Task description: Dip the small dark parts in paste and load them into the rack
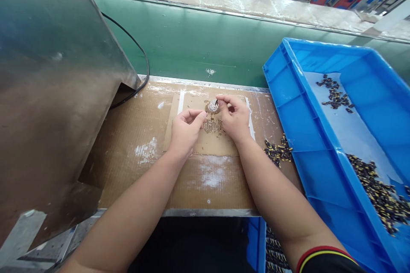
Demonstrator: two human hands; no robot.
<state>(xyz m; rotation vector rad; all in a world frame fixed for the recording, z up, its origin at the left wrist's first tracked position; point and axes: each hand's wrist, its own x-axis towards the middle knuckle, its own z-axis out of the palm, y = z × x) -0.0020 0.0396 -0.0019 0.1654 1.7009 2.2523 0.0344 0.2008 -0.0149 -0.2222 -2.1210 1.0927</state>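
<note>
My right hand (pixel 235 117) pinches a small dark part (pixel 217 102) between thumb and forefinger. That part is at the edge of a round patch of whitish paste (pixel 212 106) on a cardboard sheet (pixel 198 147). My left hand (pixel 187 130) is closed, thumb and forefinger pressed together, just left of the patch; what it holds, if anything, is too small to make out. Between the hands, a cluster of short, pale, wet-looking strips or marks (pixel 211 126) shows on the cardboard. A pile of small black-and-yellow parts (pixel 278 151) lies right of my right forearm.
A large blue bin (pixel 317 158) at the right holds many black-and-yellow parts (pixel 376 192) and a white sheet (pixel 355 132). Sheet-metal housing (pixel 57 94) blocks the left side, with a black cable (pixel 145 57) behind it. A green wall (pixel 198 42) rises behind the worktop.
</note>
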